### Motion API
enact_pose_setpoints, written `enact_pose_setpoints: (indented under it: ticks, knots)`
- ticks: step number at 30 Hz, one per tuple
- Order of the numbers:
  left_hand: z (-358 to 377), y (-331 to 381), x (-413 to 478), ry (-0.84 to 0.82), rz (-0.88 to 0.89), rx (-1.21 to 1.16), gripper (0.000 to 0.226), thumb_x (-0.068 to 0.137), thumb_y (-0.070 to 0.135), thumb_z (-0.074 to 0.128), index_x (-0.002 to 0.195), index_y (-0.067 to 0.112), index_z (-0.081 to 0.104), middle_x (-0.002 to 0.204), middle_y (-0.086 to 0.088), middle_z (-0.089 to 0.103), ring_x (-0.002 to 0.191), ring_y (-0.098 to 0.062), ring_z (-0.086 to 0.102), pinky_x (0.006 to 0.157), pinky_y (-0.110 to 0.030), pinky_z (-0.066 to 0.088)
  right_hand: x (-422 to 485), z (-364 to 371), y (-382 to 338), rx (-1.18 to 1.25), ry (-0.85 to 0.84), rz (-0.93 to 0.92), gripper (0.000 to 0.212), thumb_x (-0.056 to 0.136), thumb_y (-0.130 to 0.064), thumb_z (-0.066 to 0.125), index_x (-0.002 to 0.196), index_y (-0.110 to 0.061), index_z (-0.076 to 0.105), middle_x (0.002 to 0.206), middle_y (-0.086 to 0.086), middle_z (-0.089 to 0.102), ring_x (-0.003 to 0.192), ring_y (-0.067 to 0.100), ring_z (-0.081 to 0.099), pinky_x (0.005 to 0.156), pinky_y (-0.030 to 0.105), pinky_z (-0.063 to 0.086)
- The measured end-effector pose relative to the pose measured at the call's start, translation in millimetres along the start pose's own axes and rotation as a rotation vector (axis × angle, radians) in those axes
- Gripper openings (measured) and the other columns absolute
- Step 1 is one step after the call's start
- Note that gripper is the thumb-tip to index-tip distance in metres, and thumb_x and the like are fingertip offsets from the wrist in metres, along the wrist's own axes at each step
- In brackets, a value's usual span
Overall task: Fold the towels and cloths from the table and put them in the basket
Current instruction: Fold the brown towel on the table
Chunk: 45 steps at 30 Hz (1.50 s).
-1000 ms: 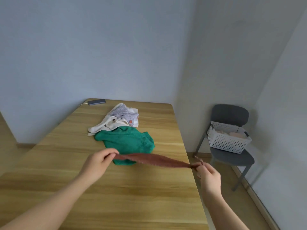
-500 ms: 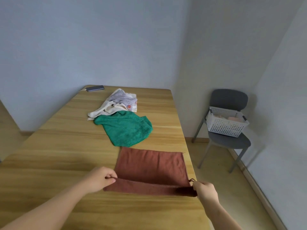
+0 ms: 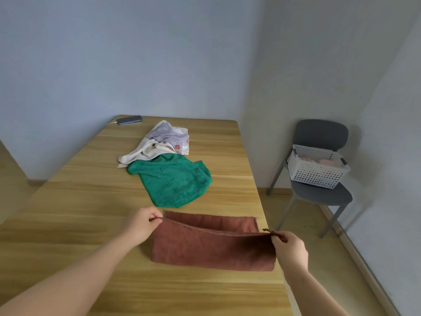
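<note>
A brown towel [image 3: 211, 249] lies on the wooden table [image 3: 79, 201], its near half lifted and carried over the far half. My left hand [image 3: 142, 224] pinches its left corner and my right hand [image 3: 290, 248] pinches its right corner beside a small loop. Behind it a green towel [image 3: 173, 179] lies crumpled. Further back sit a cream cloth [image 3: 141, 153] and a grey patterned cloth [image 3: 168, 135], bunched together. The white perforated basket [image 3: 316, 172] stands on a grey chair [image 3: 321, 133] to the right of the table, with pinkish folded cloths inside.
A dark phone [image 3: 129, 119] with a cable lies at the table's far left corner. The table's right edge runs close to my right hand. Wood floor lies between table and chair, with walls behind and to the right.
The brown towel was stretched in the air, then laid flat on the table. Now both hands have lifted its near edge and carried it forward over the far half.
</note>
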<state>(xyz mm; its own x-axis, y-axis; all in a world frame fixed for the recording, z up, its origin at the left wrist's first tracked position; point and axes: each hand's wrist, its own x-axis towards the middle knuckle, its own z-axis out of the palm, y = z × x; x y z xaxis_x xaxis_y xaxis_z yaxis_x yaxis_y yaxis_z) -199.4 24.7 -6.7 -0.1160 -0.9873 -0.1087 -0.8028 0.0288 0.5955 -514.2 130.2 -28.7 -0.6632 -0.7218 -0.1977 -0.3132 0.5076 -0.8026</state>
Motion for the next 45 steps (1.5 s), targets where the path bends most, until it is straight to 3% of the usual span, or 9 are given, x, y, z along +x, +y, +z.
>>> enact_pose_setpoints:
  ticks: [6,10,15,19,21,28,32,36,45]
  knots:
    - [7.9,-8.0,50.8,-0.007,-0.060,-0.027,0.008,0.091,0.018,0.059,0.094,0.020,0.066,0.100,0.006,0.065,0.092,-0.008,0.055,0.080,-0.022,0.042,41.6,26.3,-15.1,0.037,0.031,0.010,0.009,0.092,-0.019,0.052,0.090,-0.017,0.061,0.089,0.007,0.063,0.088,0.029,0.056,0.074,0.032,0.043]
    - [23.3,-18.0,73.7,-0.076,-0.174,-0.151,0.007,0.094,0.018,0.052,0.095,0.021,0.059,0.105,0.002,0.058,0.087,-0.017,0.062,0.085,-0.038,0.054,60.4,43.4,-15.6,0.029,0.031,0.072,0.011,0.092,-0.021,0.053,0.092,-0.013,0.061,0.090,0.010,0.064,0.090,0.032,0.057,0.075,0.032,0.043]
    - [49.7,-35.0,94.5,-0.115,-0.317,-0.212,0.008,0.094,0.015,0.051,0.101,0.019,0.055,0.114,-0.007,0.058,0.087,-0.023,0.061,0.084,-0.041,0.055,81.5,66.0,-7.6,-0.014,-0.008,0.157,0.019,0.091,-0.021,0.054,0.105,-0.011,0.061,0.097,0.011,0.066,0.095,0.033,0.058,0.079,0.033,0.045]
    - [62.2,-31.7,96.4,0.031,-0.368,-0.232,0.031,0.093,0.014,0.055,0.123,0.009,0.048,0.116,-0.008,0.057,0.094,-0.023,0.058,0.081,-0.031,0.046,86.9,71.4,-11.1,0.024,0.007,0.207,0.034,0.092,-0.026,0.055,0.121,-0.010,0.053,0.105,0.008,0.060,0.103,0.031,0.053,0.080,0.030,0.037]
    - [67.3,-26.3,91.1,0.078,-0.337,-0.204,0.038,0.089,0.012,0.059,0.125,0.005,0.047,0.121,-0.011,0.054,0.105,-0.025,0.057,0.089,-0.030,0.044,87.3,72.8,-13.9,0.031,-0.015,0.226,0.046,0.090,-0.029,0.058,0.131,-0.012,0.046,0.115,0.010,0.057,0.112,0.032,0.051,0.085,0.033,0.038]
    - [84.5,-22.3,48.2,0.035,-0.364,-0.093,0.056,0.085,0.028,0.066,0.130,0.007,0.042,0.129,-0.013,0.047,0.115,-0.026,0.053,0.094,-0.034,0.044,55.0,72.4,4.7,-0.042,-0.031,0.232,0.060,0.082,-0.011,0.065,0.135,-0.005,0.037,0.121,0.017,0.054,0.106,0.033,0.052,0.085,0.035,0.040]
    - [79.6,-28.3,23.9,-0.018,-0.434,-0.138,0.052,0.087,0.021,0.063,0.131,0.004,0.041,0.128,-0.012,0.052,0.112,-0.026,0.055,0.090,-0.035,0.047,26.2,63.2,19.2,-0.069,-0.079,0.233,0.036,0.085,-0.010,0.062,0.119,-0.005,0.051,0.097,0.009,0.059,0.090,0.029,0.055,0.074,0.029,0.037]
    - [74.4,-37.9,-5.9,-0.037,-0.463,-0.157,0.030,0.091,0.013,0.056,0.120,0.005,0.051,0.110,-0.010,0.058,0.088,-0.021,0.052,0.073,-0.028,0.038,0.5,50.9,34.1,-0.071,-0.110,0.214,0.010,0.088,-0.009,0.058,0.098,-0.010,0.060,0.073,-0.001,0.056,0.074,0.023,0.053,0.064,0.027,0.036]
    - [69.0,-50.7,-55.3,-0.065,-0.501,-0.227,0.012,0.089,0.017,0.059,0.091,0.012,0.048,0.092,-0.006,0.053,0.084,-0.023,0.050,0.063,-0.028,0.033,-39.5,32.0,65.5,-0.178,-0.207,0.254,0.012,0.089,-0.026,0.058,0.093,-0.016,0.061,0.105,0.013,0.060,0.091,0.024,0.055,0.078,0.027,0.040]
